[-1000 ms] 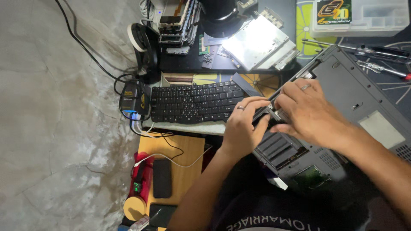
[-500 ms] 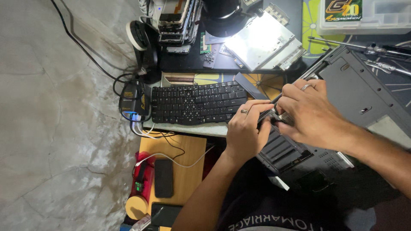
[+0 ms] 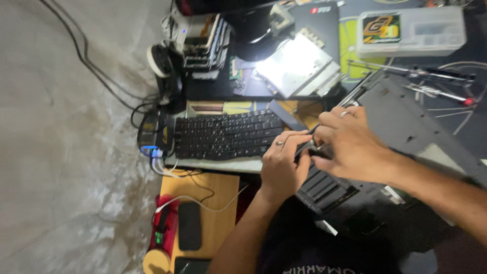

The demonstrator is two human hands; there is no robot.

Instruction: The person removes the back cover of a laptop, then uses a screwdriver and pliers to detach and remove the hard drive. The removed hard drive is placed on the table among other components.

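In the head view, both forearms come up from the bottom of the frame and meet just right of centre; the left hand is curled, knuckles up, its fingers pinched together on a thin dark tool whose exact shape is blurred; the right hand arrives from the lower right, wrist bent, fingers folded down and closed over the same spot, touching the left hand; both rest on the near edge of the overturned grey laptop base, which lies tilted across the right half of the frame; just left of the hands sits a loose black laptop keyboard, touching the left fingers' side; above centre lies a shiny silver metal drive caddy; a clear plastic parts box is at upper right; a black phone lies on an orange wooden board at lower left.
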